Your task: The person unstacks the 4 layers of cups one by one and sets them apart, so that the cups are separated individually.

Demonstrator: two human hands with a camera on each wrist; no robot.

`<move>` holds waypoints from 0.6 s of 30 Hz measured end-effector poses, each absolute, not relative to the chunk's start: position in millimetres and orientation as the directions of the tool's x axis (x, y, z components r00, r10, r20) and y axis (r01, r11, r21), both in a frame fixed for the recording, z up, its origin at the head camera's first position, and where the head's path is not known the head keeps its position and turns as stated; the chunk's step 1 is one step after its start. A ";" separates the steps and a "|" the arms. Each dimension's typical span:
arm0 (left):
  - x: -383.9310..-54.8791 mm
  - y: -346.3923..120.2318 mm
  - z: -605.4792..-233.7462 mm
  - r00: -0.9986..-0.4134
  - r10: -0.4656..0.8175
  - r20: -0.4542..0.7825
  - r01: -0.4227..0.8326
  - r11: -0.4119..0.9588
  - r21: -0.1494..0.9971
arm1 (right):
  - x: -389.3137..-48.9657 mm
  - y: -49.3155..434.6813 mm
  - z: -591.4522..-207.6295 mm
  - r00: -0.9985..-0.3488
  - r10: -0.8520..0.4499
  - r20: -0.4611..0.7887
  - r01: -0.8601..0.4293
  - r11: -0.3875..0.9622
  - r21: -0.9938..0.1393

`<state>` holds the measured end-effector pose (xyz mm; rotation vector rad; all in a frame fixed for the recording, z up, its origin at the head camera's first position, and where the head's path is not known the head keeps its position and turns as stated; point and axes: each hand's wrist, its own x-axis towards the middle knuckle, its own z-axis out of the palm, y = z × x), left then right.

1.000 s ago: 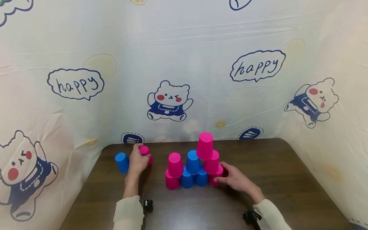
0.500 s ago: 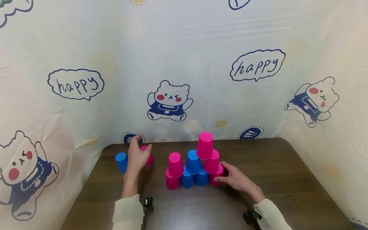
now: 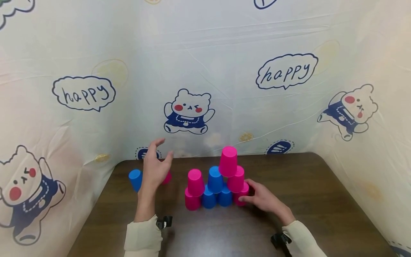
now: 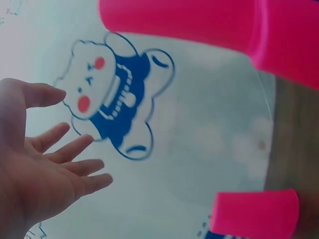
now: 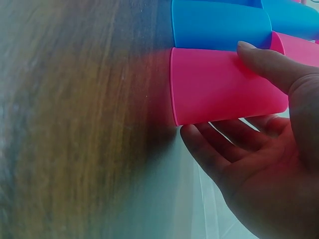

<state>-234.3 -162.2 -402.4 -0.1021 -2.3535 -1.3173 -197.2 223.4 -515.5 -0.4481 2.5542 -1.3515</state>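
Observation:
My left hand (image 3: 155,171) hovers above the table's back left with fingers spread, holding nothing. Behind and below it stands a pink cup (image 3: 167,177), partly covered by the hand; a blue cup (image 3: 135,179) stands just left of the wrist. Upside-down pink and blue cups form a stepped stack in the middle. One pink cup (image 3: 228,161) tops the stack's right side, above a blue cup (image 3: 215,180) and another pink one. My right hand (image 3: 264,198) holds the bottom right pink cup (image 5: 224,87), thumb on its near side and fingers along its outer side.
The brown wooden table (image 3: 205,235) carries all the cups. A pale printed curtain (image 3: 237,117) encloses its back and sides. On the stack's left, a pink cup (image 3: 196,182) sits in the second row, with nothing on top of it.
My left hand has let go of the loose pink cup and risen, its fingers spreading; that cup stays in place. The right hand and the stack have not visibly moved.

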 end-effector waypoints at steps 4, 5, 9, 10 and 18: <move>-221.3 -149.5 -384.5 -0.917 -0.066 0.394 0.313 0.493 0.812 | -197.0 223.5 -514.9 -0.930 -0.364 -0.049 -0.164 0.530 -0.832; -218.2 -146.2 -380.7 -0.919 -0.047 0.391 0.323 0.480 0.816 | -197.2 223.5 -514.6 -0.930 -0.364 -0.049 -0.163 0.529 -0.833; -209.0 -132.1 -371.0 -0.914 0.041 0.404 0.384 0.412 0.826 | -197.4 223.7 -513.3 -0.930 -0.363 -0.051 -0.162 0.530 -0.832; -206.9 -128.4 -369.5 -0.913 0.059 0.404 0.393 0.398 0.829 | -197.5 223.7 -513.1 -0.930 -0.364 -0.050 -0.162 0.529 -0.833; -198.1 -91.9 -365.8 -0.926 0.176 0.334 0.375 0.333 0.865 | -197.4 223.8 -513.5 -0.926 -0.377 -0.035 -0.183 0.526 -0.831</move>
